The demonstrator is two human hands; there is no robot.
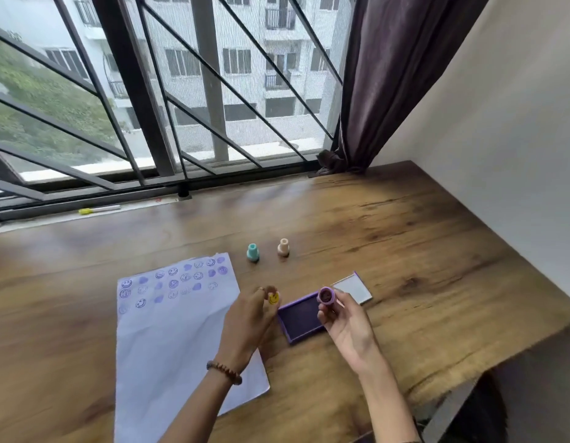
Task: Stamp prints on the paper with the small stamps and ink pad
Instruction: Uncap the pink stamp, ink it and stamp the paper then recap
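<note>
paper (181,330) left of ink pad (301,318)

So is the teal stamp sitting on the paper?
No, the teal stamp stands on the bare table, just beyond the paper.

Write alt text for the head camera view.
Over an open purple ink pad on a wooden table, the left hand pinches a yellow smiley stamp and the right hand a purple stamp; white paper bears purple prints.

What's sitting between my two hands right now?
In the head view, the open purple ink pad lies on the table between the left hand, holding a yellow stamp, and the right hand.
</note>
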